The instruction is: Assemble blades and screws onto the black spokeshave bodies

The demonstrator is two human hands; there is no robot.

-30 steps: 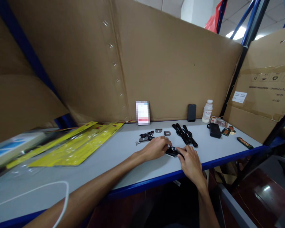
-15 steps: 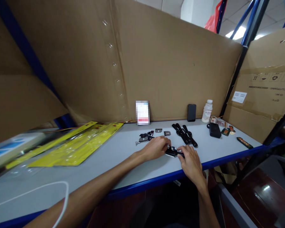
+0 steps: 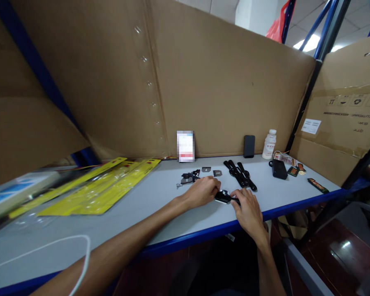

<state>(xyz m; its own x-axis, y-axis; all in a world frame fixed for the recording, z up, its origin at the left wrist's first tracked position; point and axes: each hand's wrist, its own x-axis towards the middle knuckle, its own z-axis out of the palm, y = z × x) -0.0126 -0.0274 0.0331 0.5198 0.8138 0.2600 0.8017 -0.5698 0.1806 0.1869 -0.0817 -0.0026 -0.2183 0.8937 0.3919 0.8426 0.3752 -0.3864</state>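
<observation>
A black spokeshave [image 3: 223, 197] lies between my hands just above the table [image 3: 135, 201], near its front edge, with a pale metal edge along its lower side. My right hand [image 3: 247, 207] has its fingers closed on the right handle. At the other end, my left hand [image 3: 203, 191] is curled round the left handle and hides most of it. Beyond my left hand lies a cluster of small black and metal parts [image 3: 188, 177]. Two flat slotted metal blades, one grey blade [image 3: 206, 169] and another blade [image 3: 217, 173], rest beside it. More black spokeshave bodies [image 3: 240, 176] lie crossed in a pile farther right.
Yellow blister packs [image 3: 111, 193] and a white-and-blue box [image 3: 21, 191] cover the left side. A lit screen [image 3: 185, 146], a dark phone-like block [image 3: 249, 146] and a bottle [image 3: 269, 144] stand along the cardboard wall [image 3: 222, 90]. A black case [image 3: 279, 169] sits at right. A white cable [image 3: 88, 250] crosses my left forearm.
My left fingers have shifted slightly off the middle of the spokeshave, showing more of its top. My right hand stays on its handle.
</observation>
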